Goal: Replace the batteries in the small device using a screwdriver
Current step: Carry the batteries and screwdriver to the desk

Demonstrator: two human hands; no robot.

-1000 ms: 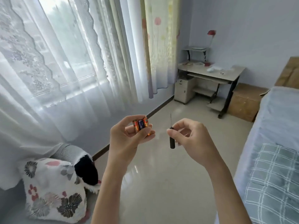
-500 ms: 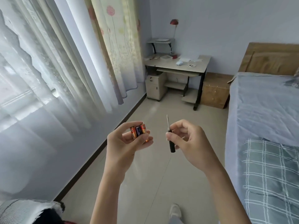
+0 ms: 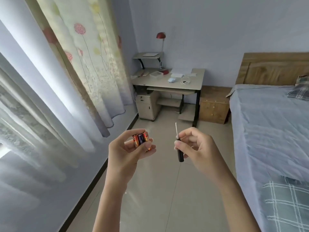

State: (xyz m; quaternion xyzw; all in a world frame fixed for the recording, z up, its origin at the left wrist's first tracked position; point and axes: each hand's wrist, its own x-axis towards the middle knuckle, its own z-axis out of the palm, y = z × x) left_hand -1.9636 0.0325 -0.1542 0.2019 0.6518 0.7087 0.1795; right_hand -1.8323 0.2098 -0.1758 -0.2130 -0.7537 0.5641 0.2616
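My left hand [image 3: 127,149] is raised in front of me, pinching a small bundle of orange and dark batteries [image 3: 141,139] between thumb and fingers. Beside it, my right hand [image 3: 199,148] holds a small screwdriver [image 3: 178,144] with a black handle and a thin metal shaft that points up. The two hands are apart, a hand's width between them. A small pale device [image 3: 172,79] lies on the desk far ahead; what it is cannot be made out.
A desk [image 3: 197,84] with a red lamp [image 3: 161,36], papers and a cable stands against the far wall. A wooden cabinet [image 3: 214,106] sits beside it. A bed [image 3: 270,124] fills the right side. Curtains [image 3: 80,64] hang along the left. Tiled floor lies between.
The view has swung right, away from the window and floor cushion, and toward the desk and bed. Both hands keep their grip and stay at the same height.
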